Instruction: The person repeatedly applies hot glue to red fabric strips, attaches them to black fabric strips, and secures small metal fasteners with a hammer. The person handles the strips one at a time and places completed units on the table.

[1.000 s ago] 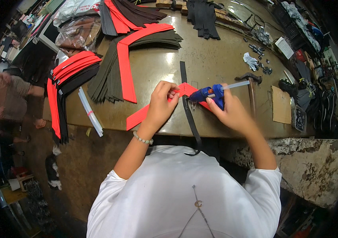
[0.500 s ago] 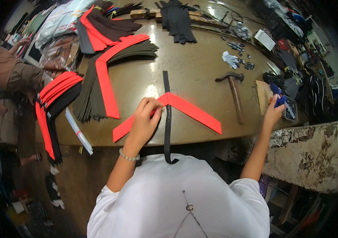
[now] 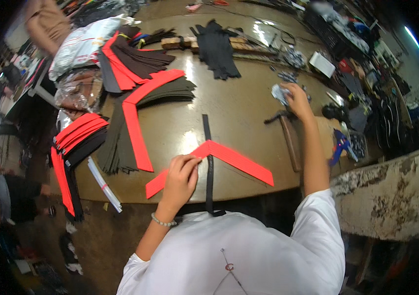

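Observation:
My left hand (image 3: 181, 178), a beaded bracelet at its wrist, has its fingers closed on a bright red V-shaped strip (image 3: 241, 164) near the bend. A narrow black strap (image 3: 210, 182) runs under that bend, its near end against my white shirt. My right hand (image 3: 298, 101) reaches far right, fingers curled down at a small pile of whitish pieces (image 3: 279, 93). Whether it grips one is hidden. Beside my right forearm lies a hammer, its wooden handle (image 3: 290, 142) partly covered. A blue hand tool (image 3: 338, 146) with red parts rests by the table's right edge.
Fanned red and dark strips (image 3: 138, 132) lie at left, with more at the left edge (image 3: 74, 147) and a bundle of pale strips (image 3: 104, 184). Black strips (image 3: 214, 51) lie on wooden bars at the back. Small dark pieces (image 3: 287, 76) lie beyond my right hand. Another person (image 3: 47, 27) stands far left.
My right hand has let go of the blue tool and moved left and away from me to the whitish pieces. My left hand keeps its hold on the red strip. The whole view has shifted.

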Action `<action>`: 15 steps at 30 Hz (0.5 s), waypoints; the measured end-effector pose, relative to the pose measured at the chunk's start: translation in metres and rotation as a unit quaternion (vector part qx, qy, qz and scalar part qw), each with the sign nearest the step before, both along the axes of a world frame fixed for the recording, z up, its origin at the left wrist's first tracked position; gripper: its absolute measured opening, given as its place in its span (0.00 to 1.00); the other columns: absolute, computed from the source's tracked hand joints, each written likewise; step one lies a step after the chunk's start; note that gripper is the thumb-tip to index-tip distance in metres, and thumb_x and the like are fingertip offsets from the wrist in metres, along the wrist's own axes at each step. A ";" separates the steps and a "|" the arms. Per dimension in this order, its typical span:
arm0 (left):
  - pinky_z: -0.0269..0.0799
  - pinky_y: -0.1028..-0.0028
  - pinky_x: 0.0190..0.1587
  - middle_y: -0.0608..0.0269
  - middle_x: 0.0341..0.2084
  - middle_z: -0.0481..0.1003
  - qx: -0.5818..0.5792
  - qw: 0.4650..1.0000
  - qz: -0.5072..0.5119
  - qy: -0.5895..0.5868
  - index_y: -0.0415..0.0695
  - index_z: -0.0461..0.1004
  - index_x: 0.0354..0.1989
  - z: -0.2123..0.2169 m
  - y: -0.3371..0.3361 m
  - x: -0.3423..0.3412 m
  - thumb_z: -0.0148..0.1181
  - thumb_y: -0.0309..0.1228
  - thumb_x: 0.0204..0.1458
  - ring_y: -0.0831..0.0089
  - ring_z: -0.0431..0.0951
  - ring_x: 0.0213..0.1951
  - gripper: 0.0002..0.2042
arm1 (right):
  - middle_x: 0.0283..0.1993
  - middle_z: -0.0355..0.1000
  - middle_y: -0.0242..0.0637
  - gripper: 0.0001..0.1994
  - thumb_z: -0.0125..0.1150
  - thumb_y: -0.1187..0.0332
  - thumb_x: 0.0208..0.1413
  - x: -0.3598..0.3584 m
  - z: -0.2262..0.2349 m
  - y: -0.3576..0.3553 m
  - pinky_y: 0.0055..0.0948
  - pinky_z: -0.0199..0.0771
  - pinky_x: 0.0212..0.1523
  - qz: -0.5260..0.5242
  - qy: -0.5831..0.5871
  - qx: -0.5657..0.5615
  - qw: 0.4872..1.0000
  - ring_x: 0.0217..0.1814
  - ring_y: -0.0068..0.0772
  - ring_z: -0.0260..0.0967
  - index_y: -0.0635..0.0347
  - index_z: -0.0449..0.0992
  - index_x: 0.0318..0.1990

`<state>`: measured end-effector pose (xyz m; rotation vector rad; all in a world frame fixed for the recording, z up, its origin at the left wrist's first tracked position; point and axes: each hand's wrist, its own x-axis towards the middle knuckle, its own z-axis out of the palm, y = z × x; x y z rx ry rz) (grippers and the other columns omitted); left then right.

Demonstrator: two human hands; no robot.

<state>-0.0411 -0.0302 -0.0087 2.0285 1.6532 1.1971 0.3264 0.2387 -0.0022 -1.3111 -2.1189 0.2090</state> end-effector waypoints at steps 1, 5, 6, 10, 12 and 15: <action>0.70 0.62 0.50 0.54 0.40 0.75 -0.001 1.000 0.005 -0.012 0.39 0.77 0.42 -0.001 -0.001 0.000 0.59 0.19 0.51 0.55 0.73 0.46 0.10 | 0.47 0.75 0.47 0.14 0.61 0.78 0.50 0.003 -0.006 0.019 0.38 0.71 0.53 0.034 -0.050 0.022 0.998 0.51 0.50 0.72 0.63 0.78 0.46; 0.71 0.63 0.50 0.55 0.40 0.75 0.009 0.999 0.009 -0.046 0.40 0.78 0.41 -0.003 -0.002 -0.002 0.59 0.20 0.51 0.57 0.74 0.46 0.09 | 0.46 0.75 0.46 0.16 0.62 0.80 0.45 0.011 -0.006 0.051 0.40 0.71 0.54 0.019 -0.102 -0.087 0.991 0.52 0.50 0.72 0.61 0.79 0.44; 0.71 0.63 0.50 0.55 0.40 0.75 0.007 0.998 0.007 -0.054 0.40 0.78 0.41 -0.004 -0.001 -0.003 0.60 0.21 0.51 0.58 0.74 0.46 0.09 | 0.45 0.75 0.48 0.15 0.62 0.80 0.45 0.013 -0.003 0.049 0.40 0.71 0.52 0.008 -0.104 -0.098 0.990 0.50 0.51 0.72 0.61 0.80 0.43; 0.71 0.65 0.49 0.56 0.41 0.73 0.017 0.998 -0.015 -0.064 0.38 0.76 0.41 -0.006 -0.001 -0.004 0.59 0.21 0.51 0.58 0.73 0.46 0.09 | 0.42 0.75 0.49 0.14 0.60 0.79 0.48 0.014 0.000 0.039 0.39 0.71 0.48 0.027 -0.075 -0.058 0.995 0.46 0.51 0.73 0.64 0.79 0.45; 0.72 0.65 0.49 0.57 0.39 0.74 0.017 0.997 -0.005 -0.074 0.40 0.78 0.41 -0.005 -0.002 -0.004 0.60 0.22 0.52 0.60 0.74 0.46 0.08 | 0.41 0.75 0.49 0.14 0.60 0.78 0.50 0.010 0.006 0.033 0.37 0.71 0.46 0.006 -0.044 -0.017 0.999 0.44 0.50 0.73 0.64 0.79 0.46; 0.73 0.67 0.47 0.58 0.39 0.74 0.015 0.993 0.013 -0.114 0.40 0.78 0.42 -0.001 -0.005 -0.003 0.60 0.22 0.54 0.62 0.74 0.46 0.08 | 0.34 0.76 0.42 0.10 0.62 0.78 0.52 -0.011 0.028 0.007 0.30 0.71 0.36 -0.074 0.087 0.008 0.993 0.33 0.36 0.74 0.67 0.78 0.43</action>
